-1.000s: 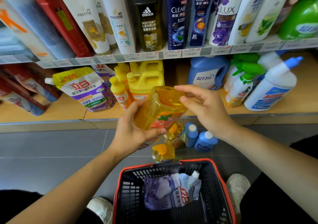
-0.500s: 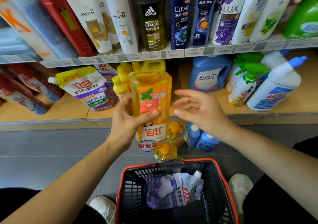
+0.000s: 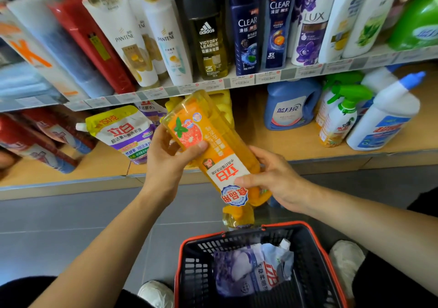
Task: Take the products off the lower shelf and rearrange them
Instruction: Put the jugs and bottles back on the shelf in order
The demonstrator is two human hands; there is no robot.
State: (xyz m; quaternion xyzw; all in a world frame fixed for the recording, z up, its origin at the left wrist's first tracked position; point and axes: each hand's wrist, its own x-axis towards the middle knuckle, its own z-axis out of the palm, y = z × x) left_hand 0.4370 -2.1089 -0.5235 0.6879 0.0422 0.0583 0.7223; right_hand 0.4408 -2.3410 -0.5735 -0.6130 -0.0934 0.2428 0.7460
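While our left hand [image 3: 166, 165] and right hand [image 3: 275, 179] each curl their grip round the upside-down yellow bottle [image 3: 221, 136], held before the lower shelf [image 3: 296, 142], we judge it heavy, stiff and slippery, best held by its flat sides

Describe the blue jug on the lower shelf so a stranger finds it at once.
Look at the wooden lower shelf. Right of the tilted orange bottle and left of the green-trigger spray bottles stands the blue jug. It alone has a solid blue body, squat, with a side handle and a white label.
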